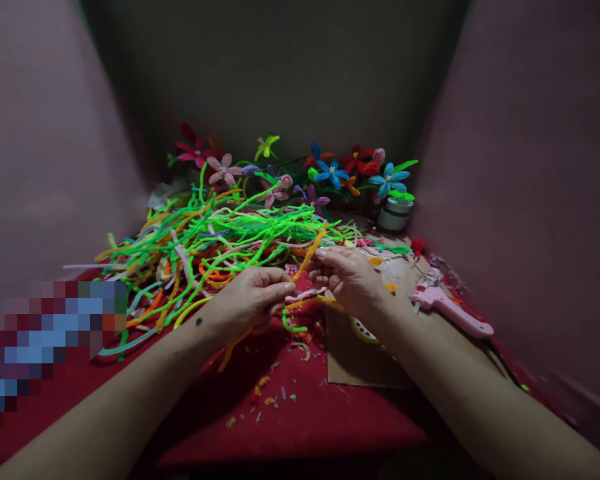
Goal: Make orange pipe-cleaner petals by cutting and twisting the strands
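Observation:
Between my two hands, an orange pipe cleaner [311, 253] slants up and to the right. My left hand [257, 293] pinches its lower part between thumb and fingers; an orange length also hangs below that hand. My right hand [350, 277] is closed at the upper part, fingertips against the stem. Its grip is partly hidden by the hand itself. Just beyond my hands lies a big tangled heap of pipe cleaners [260, 230], mostly bright green with orange, yellow and white ones. A short bent green piece [294, 328] rests on the red cloth [300, 427] below.
Finished pipe-cleaner flowers [331, 175] stand along the back, with a small jar [395, 213] at their right. A pink glue gun [453, 310] lies right of my right hand. Cardboard [350, 370] sits under my right forearm. Scraps [263, 387] dot the cloth. Walls rise on both sides.

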{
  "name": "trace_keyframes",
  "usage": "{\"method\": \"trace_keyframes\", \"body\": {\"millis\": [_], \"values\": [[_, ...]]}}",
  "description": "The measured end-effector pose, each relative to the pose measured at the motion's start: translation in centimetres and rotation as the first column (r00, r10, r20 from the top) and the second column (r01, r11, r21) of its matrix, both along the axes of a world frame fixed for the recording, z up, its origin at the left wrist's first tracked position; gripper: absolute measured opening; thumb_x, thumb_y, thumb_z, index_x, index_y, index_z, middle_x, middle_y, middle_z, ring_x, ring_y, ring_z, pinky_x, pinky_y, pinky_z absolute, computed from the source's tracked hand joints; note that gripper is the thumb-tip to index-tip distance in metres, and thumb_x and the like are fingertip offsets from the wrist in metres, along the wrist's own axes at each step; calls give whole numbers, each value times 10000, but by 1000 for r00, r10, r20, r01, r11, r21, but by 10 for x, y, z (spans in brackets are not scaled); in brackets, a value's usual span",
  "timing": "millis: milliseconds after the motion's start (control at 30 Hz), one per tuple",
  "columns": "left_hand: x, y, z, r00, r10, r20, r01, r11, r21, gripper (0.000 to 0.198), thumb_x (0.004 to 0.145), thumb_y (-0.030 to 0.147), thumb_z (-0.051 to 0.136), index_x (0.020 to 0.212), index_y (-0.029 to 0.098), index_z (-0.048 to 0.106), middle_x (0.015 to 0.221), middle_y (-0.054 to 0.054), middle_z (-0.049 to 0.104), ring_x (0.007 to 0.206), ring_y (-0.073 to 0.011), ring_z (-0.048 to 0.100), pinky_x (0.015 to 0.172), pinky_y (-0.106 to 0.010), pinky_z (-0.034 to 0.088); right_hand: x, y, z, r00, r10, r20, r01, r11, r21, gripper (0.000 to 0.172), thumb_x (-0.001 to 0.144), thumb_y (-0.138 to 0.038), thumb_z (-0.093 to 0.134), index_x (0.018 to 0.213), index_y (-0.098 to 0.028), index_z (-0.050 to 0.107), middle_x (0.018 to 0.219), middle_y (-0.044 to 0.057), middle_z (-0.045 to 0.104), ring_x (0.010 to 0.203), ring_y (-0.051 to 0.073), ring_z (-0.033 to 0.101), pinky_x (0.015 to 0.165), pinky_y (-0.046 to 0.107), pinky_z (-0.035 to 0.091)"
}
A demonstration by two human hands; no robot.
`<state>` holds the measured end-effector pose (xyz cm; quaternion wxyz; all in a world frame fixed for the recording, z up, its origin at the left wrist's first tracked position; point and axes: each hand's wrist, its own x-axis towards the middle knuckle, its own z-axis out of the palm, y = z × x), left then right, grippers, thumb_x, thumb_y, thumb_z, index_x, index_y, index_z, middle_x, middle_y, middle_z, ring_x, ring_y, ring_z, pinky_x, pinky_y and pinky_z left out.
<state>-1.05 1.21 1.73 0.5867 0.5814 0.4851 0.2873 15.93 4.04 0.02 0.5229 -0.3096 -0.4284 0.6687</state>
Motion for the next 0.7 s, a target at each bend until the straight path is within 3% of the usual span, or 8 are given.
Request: {"method": "trace_keyframes", "body": {"millis": [133, 267, 367, 467, 700], "values": [[0, -2, 0, 997, -21, -74, 28, 994, 103, 280, 782, 372, 560, 625, 157, 476, 462, 78, 362, 386, -34, 247, 387, -178, 165, -6, -6, -2, 989, 78, 127, -86, 995, 55, 221, 694, -336, 683, 693, -115, 664, 611, 30, 638, 492, 84, 531, 468, 206, 378], [0, -3, 2, 989, -93, -111, 109, 983, 148, 291, 805, 378, 528, 625, 159, 466, 500, 69, 365, 428, -45, 264, 415, -183, 185, -6, -6, -1, 999, -42, 33, 40, 997, 61, 199, 724, -330, 659, 702, -131, 665, 628, 26, 663, 502, 88, 550, 508, 216, 421], [0, -3, 3, 984, -115, -137, 137, 977, 164, 242, 807, 381, 515, 716, 159, 534, 524, 71, 348, 448, -56, 254, 425, -188, 184, -5, -5, 0, 995, -50, -87, 48, 998, -34, 172, 780, -320, 610, 776, -151, 638, 657, 31, 683, 625, 144, 642, 639, 279, 495], [0, -1, 1, 970, -136, -200, 179, 960, 214, 249, 812, 385, 501, 725, 158, 553, 536, 66, 336, 471, -67, 261, 441, -193, 207, -3, -5, 2, 986, -79, -144, 76, 997, -30, 148, 832, -299, 557, 821, -163, 613, 637, 22, 675, 662, 160, 663, 715, 317, 511], [-2, 3, -2, 914, -209, -349, 313, 909, 277, 267, 819, 381, 482, 755, 161, 620, 602, 37, 414, 553, -91, 337, 516, -196, 290, 9, 8, 8, 951, -245, -191, 234, 969, -79, 173, 892, -223, 454, 832, -154, 601, 569, 1, 619, 581, 123, 625, 679, 273, 508]]}}
